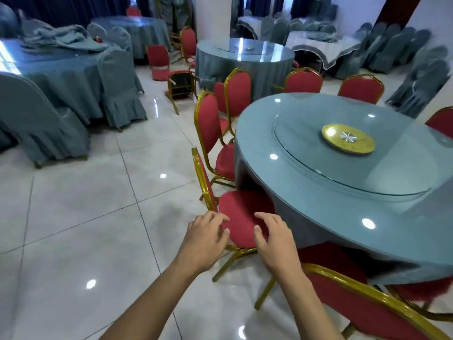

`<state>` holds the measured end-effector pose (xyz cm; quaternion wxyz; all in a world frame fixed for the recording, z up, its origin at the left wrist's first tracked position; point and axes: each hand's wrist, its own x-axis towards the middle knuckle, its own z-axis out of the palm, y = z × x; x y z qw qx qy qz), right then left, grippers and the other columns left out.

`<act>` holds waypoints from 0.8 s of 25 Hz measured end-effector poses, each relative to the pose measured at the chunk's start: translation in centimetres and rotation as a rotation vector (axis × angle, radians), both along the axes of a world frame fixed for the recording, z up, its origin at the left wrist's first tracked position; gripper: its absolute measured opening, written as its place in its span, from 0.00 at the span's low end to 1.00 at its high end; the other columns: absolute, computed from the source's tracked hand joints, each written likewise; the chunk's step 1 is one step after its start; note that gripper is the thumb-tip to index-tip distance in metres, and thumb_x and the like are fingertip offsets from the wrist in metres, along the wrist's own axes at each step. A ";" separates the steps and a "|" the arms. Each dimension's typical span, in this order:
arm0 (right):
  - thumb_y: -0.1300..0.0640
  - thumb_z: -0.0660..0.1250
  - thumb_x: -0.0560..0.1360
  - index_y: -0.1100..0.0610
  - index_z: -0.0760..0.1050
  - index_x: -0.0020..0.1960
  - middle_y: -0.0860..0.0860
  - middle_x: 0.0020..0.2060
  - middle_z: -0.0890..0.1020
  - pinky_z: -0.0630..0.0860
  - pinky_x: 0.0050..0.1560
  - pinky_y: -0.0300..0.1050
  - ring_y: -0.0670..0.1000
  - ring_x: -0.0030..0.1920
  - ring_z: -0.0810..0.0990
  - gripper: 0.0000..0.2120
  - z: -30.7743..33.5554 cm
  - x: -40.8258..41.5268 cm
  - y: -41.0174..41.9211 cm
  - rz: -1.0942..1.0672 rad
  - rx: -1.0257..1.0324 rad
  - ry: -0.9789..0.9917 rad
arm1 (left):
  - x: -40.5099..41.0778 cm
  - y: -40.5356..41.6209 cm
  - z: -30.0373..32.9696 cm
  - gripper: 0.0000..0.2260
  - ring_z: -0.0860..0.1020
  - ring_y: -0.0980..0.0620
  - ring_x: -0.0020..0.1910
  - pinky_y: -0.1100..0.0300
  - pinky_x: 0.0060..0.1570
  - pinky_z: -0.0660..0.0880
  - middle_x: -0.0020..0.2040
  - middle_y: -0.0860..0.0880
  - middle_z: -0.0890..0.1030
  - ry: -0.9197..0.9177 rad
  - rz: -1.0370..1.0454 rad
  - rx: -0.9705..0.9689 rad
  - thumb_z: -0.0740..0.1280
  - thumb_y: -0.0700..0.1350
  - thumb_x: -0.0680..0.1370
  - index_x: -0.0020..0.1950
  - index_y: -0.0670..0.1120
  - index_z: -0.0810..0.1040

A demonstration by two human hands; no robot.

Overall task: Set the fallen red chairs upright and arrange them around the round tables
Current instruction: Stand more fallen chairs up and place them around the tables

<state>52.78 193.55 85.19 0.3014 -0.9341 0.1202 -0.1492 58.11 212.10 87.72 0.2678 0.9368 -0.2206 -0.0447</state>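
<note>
A red chair with a gold frame (pixel 241 212) stands upright at the near edge of the round table (pixel 318 192), its seat partly under the tablecloth. My left hand (pixel 206 236) hovers at the seat's left front edge with loosely curled fingers. My right hand (pixel 272 235) hangs over the seat's right front, fingers relaxed; neither hand plainly grips the seat. More red chairs stand around this table, at the left (pixel 208 123), the back (pixel 304 81) and the near right (pixel 355 303). Farther back, a fallen chair (pixel 180 85) lies tipped on the floor, and another (pixel 159 61) lies behind it.
A second round table (pixel 245 57) with a grey cloth stands behind. Covered tables and grey-covered chairs (pixel 36 119) fill the left side. Stacked covered chairs (pixel 404 52) line the right wall. Glossy white tile floor (pixel 98 192) spreads to my left.
</note>
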 end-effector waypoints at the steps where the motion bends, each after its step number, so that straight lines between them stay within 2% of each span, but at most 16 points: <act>1: 0.53 0.63 0.80 0.48 0.76 0.66 0.45 0.63 0.77 0.71 0.64 0.52 0.50 0.61 0.76 0.15 0.2 2.1 1.8 0.006 0.015 0.008 | 1.9 1.8 0.4 0.13 0.69 0.55 0.64 0.55 0.67 0.67 0.65 0.57 0.73 0.001 0.005 -0.003 0.58 0.54 0.83 0.67 0.57 0.71; 3: 0.52 0.63 0.80 0.48 0.76 0.66 0.46 0.62 0.77 0.72 0.64 0.53 0.51 0.61 0.76 0.15 0.7 6.7 5.6 0.010 0.038 0.012 | 5.9 5.4 1.2 0.13 0.70 0.54 0.64 0.56 0.66 0.67 0.65 0.56 0.74 -0.001 -0.003 -0.009 0.58 0.53 0.83 0.67 0.56 0.72; 7: 0.52 0.64 0.80 0.46 0.75 0.66 0.42 0.60 0.76 0.72 0.61 0.47 0.47 0.60 0.75 0.15 1.2 14.7 11.9 0.064 0.024 0.014 | 13.3 11.3 1.8 0.13 0.69 0.54 0.65 0.56 0.66 0.67 0.66 0.56 0.73 -0.006 0.013 -0.024 0.58 0.53 0.83 0.67 0.56 0.71; 11: 0.51 0.64 0.80 0.44 0.75 0.65 0.41 0.61 0.76 0.72 0.62 0.47 0.46 0.61 0.75 0.15 1.4 22.4 16.2 0.114 0.025 0.023 | 20.3 16.0 1.6 0.14 0.69 0.53 0.66 0.55 0.67 0.67 0.67 0.55 0.73 0.010 0.082 -0.037 0.58 0.53 0.83 0.68 0.56 0.71; 15: 0.54 0.65 0.79 0.47 0.75 0.66 0.42 0.61 0.77 0.70 0.63 0.41 0.45 0.62 0.74 0.16 0.4 32.2 19.5 0.173 0.035 0.025 | 28.8 19.6 0.4 0.14 0.69 0.53 0.66 0.55 0.68 0.66 0.67 0.55 0.74 0.011 0.158 -0.038 0.59 0.52 0.83 0.68 0.55 0.72; 20: 0.51 0.63 0.81 0.45 0.71 0.69 0.43 0.66 0.74 0.71 0.67 0.46 0.46 0.66 0.72 0.17 -1.1 47.0 22.4 0.202 0.094 0.074 | 42.3 22.2 -1.1 0.14 0.70 0.52 0.64 0.56 0.66 0.65 0.66 0.56 0.74 0.012 0.202 0.001 0.59 0.52 0.83 0.68 0.55 0.72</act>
